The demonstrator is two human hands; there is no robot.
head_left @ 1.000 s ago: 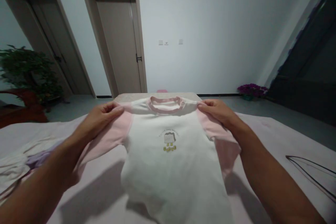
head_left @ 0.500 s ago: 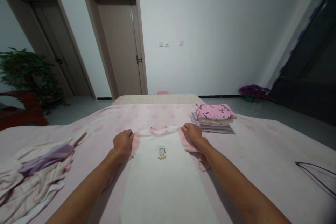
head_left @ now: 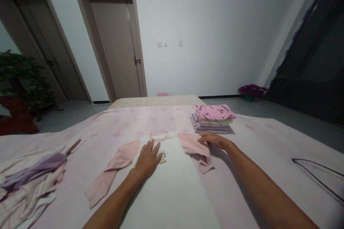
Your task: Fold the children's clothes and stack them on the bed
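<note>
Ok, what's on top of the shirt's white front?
Your left hand lies on the shirt, close against the print; fabric beneath your hand is covered and can't be seen.

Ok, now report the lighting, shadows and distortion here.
In the head view, dim, soft light; a diffuse shadow on the pink cloth beside the right arm; the print on the shirt too soft to read; doorframes leaning left at the top, likely wide-lens stretch.

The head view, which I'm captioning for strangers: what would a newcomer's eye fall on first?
Probably the white shirt with pink sleeves, spread mid-picture on the pale pink cloth, the left hand on its chest and the right hand at one sleeve. Next, the folded stack, bright pink on top, just beyond the right hand. Then the heap of clothes at the left edge.
</note>
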